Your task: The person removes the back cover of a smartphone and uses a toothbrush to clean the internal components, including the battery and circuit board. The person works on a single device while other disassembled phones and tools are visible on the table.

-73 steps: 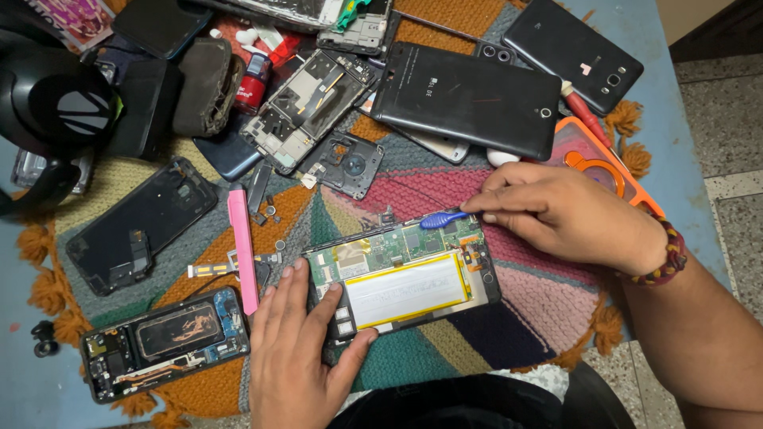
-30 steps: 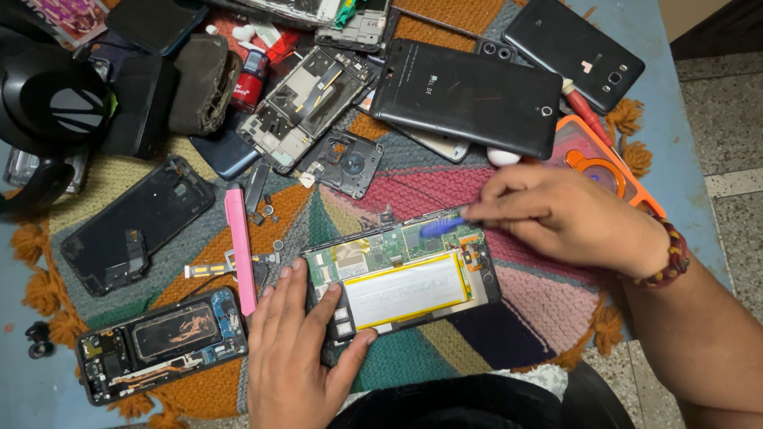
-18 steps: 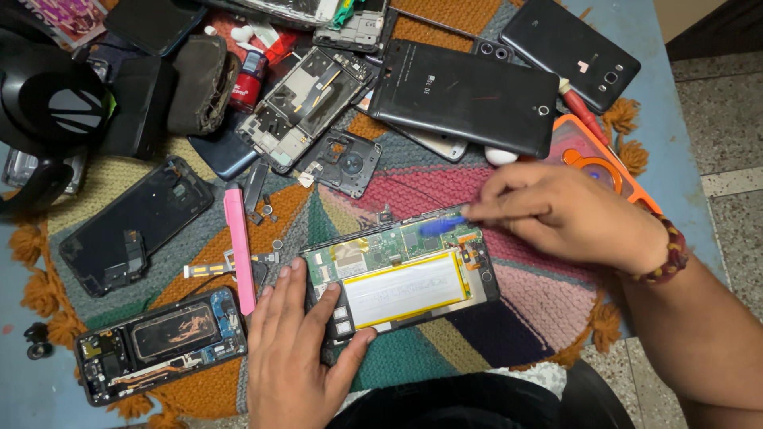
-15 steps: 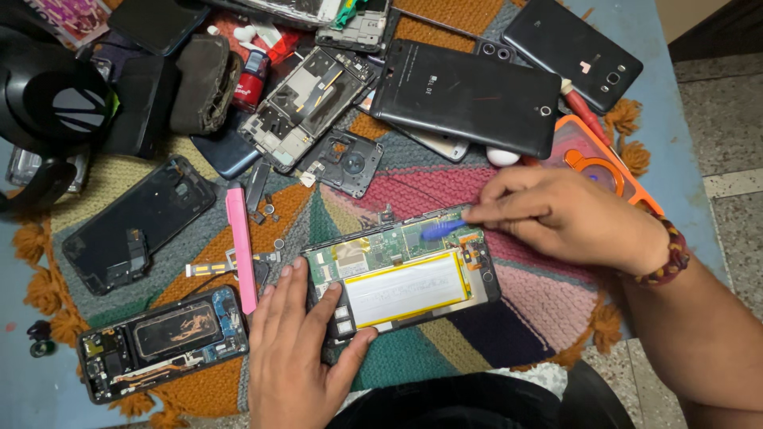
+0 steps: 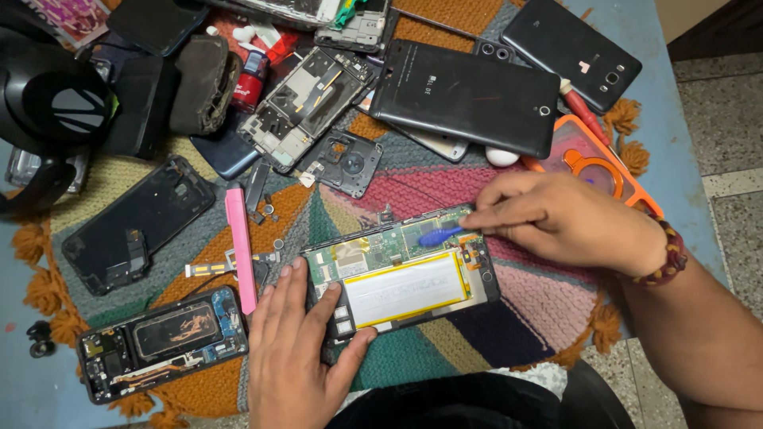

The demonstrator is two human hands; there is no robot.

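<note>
Woven mat [image 5: 524, 302], left hand [image 5: 294, 349] flat steadying opened phone [image 5: 401, 274], right hand [image 5: 556, 222] pinching half-hidden blue tool [image 5: 437, 235]

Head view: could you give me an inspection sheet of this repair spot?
Surface: blue table under a multicoloured woven mat.
Job's things: opened phone, back off, battery and green board exposed; blue tool tip on the board.
Clutter: pink pry stick, black tablet, second opened phone, orange case, loose frames and screws.
Hands: left hand flat against the opened phone's left end; right hand pinching the blue tool.
Cables: nothing seen.
Surroundings: speckled floor at right, black headset at left.
</note>
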